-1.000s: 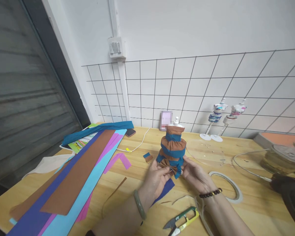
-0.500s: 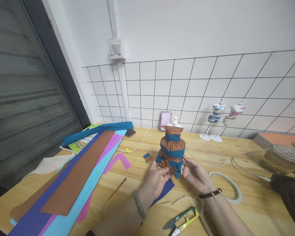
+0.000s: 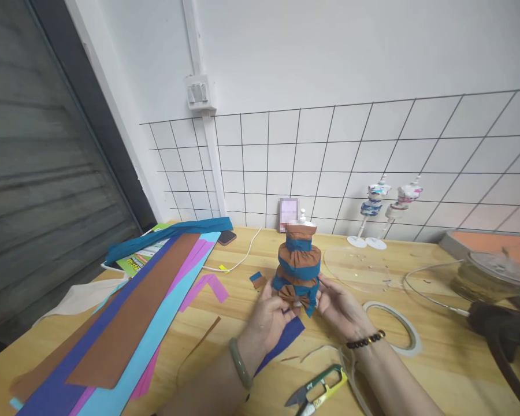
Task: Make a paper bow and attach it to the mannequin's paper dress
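A miniature dress form (image 3: 301, 263) stands upright between my hands, dressed in gathered brown and blue bands. Low on its front sits a brown bow (image 3: 293, 294). My left hand (image 3: 271, 320) pinches the skirt's lower edge, thumb beside the bow. From the other side my right hand (image 3: 340, 309), palm turned up, has its fingers against the skirt's right edge; some fingertips are hidden behind it. Below lies a dark blue piece (image 3: 281, 346), partly covered by my left hand. Green and yellow thread snips (image 3: 318, 390) rest in front, nearest me.
Long coloured strips (image 3: 130, 323) spread over the left of the table. Two small dress forms (image 3: 374, 202) on white stands are at the back. A roll of white tape (image 3: 411, 335) lies right, near a lidded clear container (image 3: 494, 277) and a cable (image 3: 429, 297). A phone (image 3: 227, 237) lies behind.
The whole view has shifted slightly. Both hands keep nearly the same hold on the dress form, which is still upright.
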{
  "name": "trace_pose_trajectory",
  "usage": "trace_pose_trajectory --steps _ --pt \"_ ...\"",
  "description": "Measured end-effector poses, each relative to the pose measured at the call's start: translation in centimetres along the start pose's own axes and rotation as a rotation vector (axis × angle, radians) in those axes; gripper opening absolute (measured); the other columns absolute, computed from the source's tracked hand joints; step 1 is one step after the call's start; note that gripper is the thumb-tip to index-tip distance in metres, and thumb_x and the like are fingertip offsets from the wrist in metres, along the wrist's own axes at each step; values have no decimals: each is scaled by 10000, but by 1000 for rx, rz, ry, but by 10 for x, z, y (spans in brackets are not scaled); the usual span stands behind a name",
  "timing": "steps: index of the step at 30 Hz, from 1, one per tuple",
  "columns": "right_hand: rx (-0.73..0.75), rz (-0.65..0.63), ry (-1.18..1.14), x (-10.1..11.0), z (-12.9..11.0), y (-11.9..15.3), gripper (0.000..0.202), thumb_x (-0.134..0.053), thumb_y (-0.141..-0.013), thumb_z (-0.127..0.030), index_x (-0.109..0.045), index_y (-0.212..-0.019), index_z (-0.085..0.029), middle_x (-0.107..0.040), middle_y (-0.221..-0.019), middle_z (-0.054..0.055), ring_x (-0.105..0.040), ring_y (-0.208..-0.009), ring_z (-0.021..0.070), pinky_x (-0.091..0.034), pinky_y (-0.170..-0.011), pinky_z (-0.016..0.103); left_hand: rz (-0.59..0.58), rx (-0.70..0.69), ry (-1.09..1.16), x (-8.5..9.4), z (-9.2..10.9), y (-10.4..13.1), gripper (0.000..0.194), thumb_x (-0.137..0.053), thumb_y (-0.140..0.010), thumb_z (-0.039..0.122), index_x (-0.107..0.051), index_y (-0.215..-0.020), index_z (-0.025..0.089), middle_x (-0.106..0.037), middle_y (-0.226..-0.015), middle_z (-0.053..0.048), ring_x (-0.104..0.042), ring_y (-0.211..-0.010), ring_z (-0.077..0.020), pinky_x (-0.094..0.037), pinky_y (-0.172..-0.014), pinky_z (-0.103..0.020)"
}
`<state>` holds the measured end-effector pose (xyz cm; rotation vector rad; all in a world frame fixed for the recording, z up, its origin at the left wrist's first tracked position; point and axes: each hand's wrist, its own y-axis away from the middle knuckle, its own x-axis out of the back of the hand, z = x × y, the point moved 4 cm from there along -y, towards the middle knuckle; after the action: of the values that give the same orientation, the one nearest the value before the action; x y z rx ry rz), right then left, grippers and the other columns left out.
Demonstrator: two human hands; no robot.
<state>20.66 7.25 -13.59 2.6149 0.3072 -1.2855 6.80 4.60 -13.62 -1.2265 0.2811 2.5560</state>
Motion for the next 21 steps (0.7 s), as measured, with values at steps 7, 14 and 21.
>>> trace_pose_trajectory --steps 7,14,21 --pt "-18 11 -7 -2 1 1 148 -572 -798 -134 -634 -906 -214 -741 -830 14 -684 -694 151 -534 -666 278 158 -54 40 2 9 0 474 -548 -740 200 -391 -1183 264 -620 -936 -41 -592 -822 -177 -427 -783 -353" --pt "-49 -1 -17 -7 1 2 159 -570 -805 -153 -632 -938 -212 -741 -852 12 -686 -728 151 -534 -684 274 85 44 104 -1 9 -2 234 -527 -797 341 -563 -956 173 -635 -914 -87 -593 -814 -198 -426 -806 -362" --pt "-51 -15 -13 -1 2 0 118 -531 -832 -169 -639 -875 -186 -736 -740 31 -670 -586 145 -549 -604 276 86 22 149 5 8 -8 214 -508 -832 270 -568 -1008 164 -639 -975 -89 -591 -849 -178 -426 -823 -330"
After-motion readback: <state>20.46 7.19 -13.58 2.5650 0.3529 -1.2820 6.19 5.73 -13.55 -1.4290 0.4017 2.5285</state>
